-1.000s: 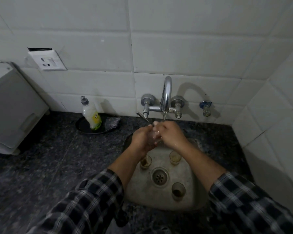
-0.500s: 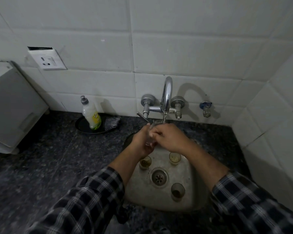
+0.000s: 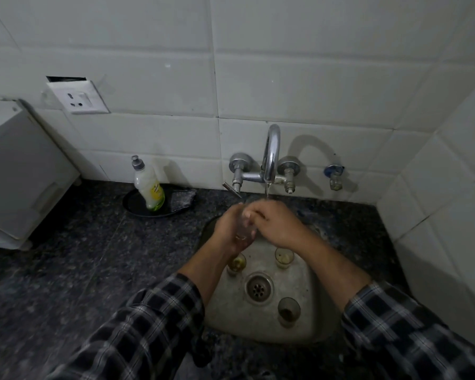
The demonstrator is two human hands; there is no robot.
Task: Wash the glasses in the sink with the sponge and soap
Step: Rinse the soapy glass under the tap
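Observation:
A small clear glass (image 3: 244,227) is held under the running tap (image 3: 270,152), gripped between my left hand (image 3: 229,229) and my right hand (image 3: 277,223). My right fingers lie over its rim. Three more small glasses stand in the steel sink (image 3: 231,311): one (image 3: 236,263) left of the drain, one (image 3: 284,257) behind it, one (image 3: 288,311) in front. A soap bottle (image 3: 148,185) and a grey sponge (image 3: 183,200) rest on a dark dish (image 3: 133,205) at the wall, left of the tap.
Dark granite counter (image 3: 80,270) surrounds the sink. A white box-like appliance (image 3: 19,174) stands at the far left. A wall socket (image 3: 78,97) sits above the soap. A second small valve (image 3: 334,175) is right of the tap. White tiled wall closes the right side.
Both hands have stayed under the tap with the glass. My right hand has shifted a little further over the glass and my left hand has turned slightly.

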